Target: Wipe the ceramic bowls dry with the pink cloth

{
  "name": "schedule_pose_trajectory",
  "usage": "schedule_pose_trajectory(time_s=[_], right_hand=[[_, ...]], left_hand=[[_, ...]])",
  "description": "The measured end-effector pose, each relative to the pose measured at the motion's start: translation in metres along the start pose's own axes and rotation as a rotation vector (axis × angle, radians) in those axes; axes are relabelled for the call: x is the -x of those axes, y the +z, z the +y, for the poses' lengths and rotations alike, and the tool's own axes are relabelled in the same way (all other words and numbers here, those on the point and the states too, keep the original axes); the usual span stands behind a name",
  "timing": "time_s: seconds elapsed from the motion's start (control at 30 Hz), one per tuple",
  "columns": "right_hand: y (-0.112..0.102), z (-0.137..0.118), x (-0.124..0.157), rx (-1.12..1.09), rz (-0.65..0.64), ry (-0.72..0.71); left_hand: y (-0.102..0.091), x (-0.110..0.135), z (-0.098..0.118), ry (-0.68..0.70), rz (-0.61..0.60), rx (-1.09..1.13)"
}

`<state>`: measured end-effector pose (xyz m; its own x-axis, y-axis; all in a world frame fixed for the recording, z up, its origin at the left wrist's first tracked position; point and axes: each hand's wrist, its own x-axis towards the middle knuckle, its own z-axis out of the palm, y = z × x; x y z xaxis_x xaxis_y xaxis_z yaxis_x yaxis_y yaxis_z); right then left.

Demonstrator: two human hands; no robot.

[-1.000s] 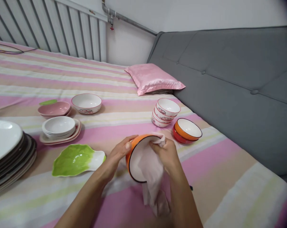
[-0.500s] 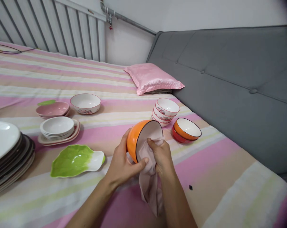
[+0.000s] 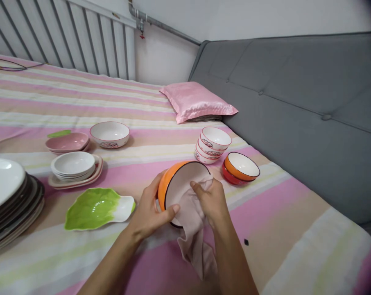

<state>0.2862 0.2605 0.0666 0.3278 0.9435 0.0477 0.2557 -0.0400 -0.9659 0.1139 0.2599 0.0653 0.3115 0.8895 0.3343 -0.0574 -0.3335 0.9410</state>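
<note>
My left hand (image 3: pixel 148 211) grips an orange bowl (image 3: pixel 173 184) with a white inside, tilted on its side above the striped bedspread (image 3: pixel 142 106). Its thumb lies over the near rim. My right hand (image 3: pixel 211 200) is closed on a pale pink cloth (image 3: pixel 193 229) and presses it into the bowl's inside. The cloth's loose end hangs down below the bowl between my forearms.
Right of the bowl stand two nested orange and red bowls (image 3: pixel 240 167) and a stack of white patterned bowls (image 3: pixel 213 143). A green leaf dish (image 3: pixel 96 207), white saucers (image 3: pixel 73 166), a pink dish (image 3: pixel 67 142), a white bowl (image 3: pixel 109 133) and stacked plates (image 3: pixel 10 196) lie left. A pink pillow (image 3: pixel 196 100) and grey headboard (image 3: pixel 296 102) are behind.
The bowl has been turned in my left hand, whose thumb now lies over the near rim. My right hand has slid the cloth from the rim down into the inside.
</note>
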Motion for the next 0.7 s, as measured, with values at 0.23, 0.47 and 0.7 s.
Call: schedule_pose_trajectory(time_s=[0.23,0.47,0.7], right_hand=[[-0.006,-0.004,0.002,0.034,-0.115,-0.026],[-0.008,-0.013,0.007,-0.353,-0.308,0.106],[-0.003,-0.007,0.005,-0.386,-0.346,0.24]], left_hand=[[-0.003,0.0,-0.003,-0.1,-0.012,0.073],[0.005,0.001,-0.02,-0.119,0.177,0.095],[0.006,-0.001,-0.017,0.053,0.293,-0.032]])
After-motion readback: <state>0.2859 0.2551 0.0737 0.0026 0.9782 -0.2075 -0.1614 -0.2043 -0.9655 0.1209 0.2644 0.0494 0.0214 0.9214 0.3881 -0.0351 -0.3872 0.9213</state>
